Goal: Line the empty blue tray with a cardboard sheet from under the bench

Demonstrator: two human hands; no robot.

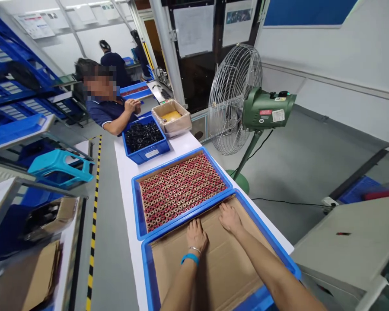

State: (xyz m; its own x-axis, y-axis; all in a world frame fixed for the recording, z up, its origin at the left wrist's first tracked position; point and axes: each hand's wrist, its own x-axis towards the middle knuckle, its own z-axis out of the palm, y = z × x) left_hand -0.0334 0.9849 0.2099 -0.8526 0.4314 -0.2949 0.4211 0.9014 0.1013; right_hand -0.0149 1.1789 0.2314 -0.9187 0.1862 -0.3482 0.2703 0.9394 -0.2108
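My left hand (196, 236), with a bracelet and a blue wristband at the wrist, rests on a brown cardboard sheet (230, 268). This sheet lines the bottom of the near blue tray (148, 276). Its far edge is where the fingertips of my left hand lie stretched out. To the right, my right hand (231, 218) presses on the same sheet close to the tray's far wall, fingers spread. Neither hand grips anything. Just beyond stands a second blue tray (136, 207), filled with rows of small red and copper-coloured ring-shaped parts (181, 188).
Farther along the white table (125, 190) stand a blue bin (152, 153) of black parts and a lined carton (178, 123). A person (100, 95) sits beyond the bin. A green fan (266, 110) stands right of the table; shelves (39, 134) line the left.
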